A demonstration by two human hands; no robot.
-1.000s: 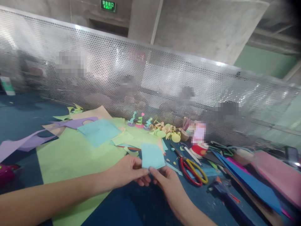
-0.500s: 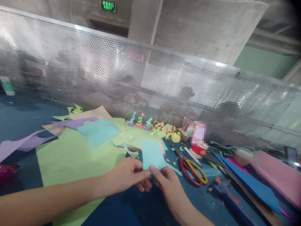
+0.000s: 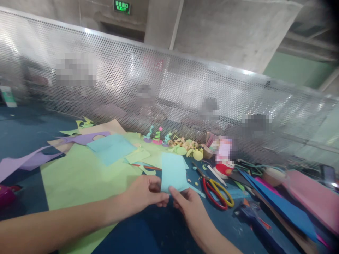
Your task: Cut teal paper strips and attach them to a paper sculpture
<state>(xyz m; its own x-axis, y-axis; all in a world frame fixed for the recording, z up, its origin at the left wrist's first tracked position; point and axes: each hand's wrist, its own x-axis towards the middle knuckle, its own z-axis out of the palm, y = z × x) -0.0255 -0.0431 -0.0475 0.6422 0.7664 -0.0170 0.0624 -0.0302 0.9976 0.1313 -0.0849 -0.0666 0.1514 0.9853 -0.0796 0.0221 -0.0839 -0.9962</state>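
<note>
A small light-blue piece of paper [image 3: 173,172] is held up between my two hands above the dark blue table. My left hand [image 3: 148,190] pinches its lower left corner between thumb and fingers. At the lower edge, the thumb of my right hand [image 3: 188,204] presses on the paper with the fingers behind it. The two thumb tips nearly meet. Beneath and left of my hands lies a large light-green sheet [image 3: 87,176]. Scissors [image 3: 215,188] with one red and one yellow handle lie to the right of my right hand.
Small paper spirals on round bases [image 3: 157,137] stand behind the paper, beside a heap of cut scraps [image 3: 189,148]. A hot glue gun [image 3: 254,218] and coloured sheets [image 3: 286,203] lie at right. A perforated metal screen [image 3: 119,77] borders the table's back, with people behind it.
The blue paper has risen slightly and stands a little more upright. My left hand has shifted up a bit, its fingers curled closer. My right hand is nearly still.
</note>
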